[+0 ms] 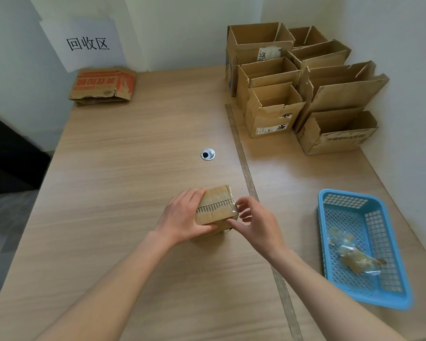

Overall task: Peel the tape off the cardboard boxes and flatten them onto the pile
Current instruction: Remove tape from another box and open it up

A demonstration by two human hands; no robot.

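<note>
A small brown cardboard box (217, 208) sealed with shiny clear tape (218, 205) sits on the light wooden table (123, 168), near the front. The left hand (182, 216) holds its left side, fingers curled over the top. The right hand (253, 223) touches the right end, fingers bent, maybe picking at the tape. A flattened orange-printed cardboard pile (102, 86) lies far back left.
</note>
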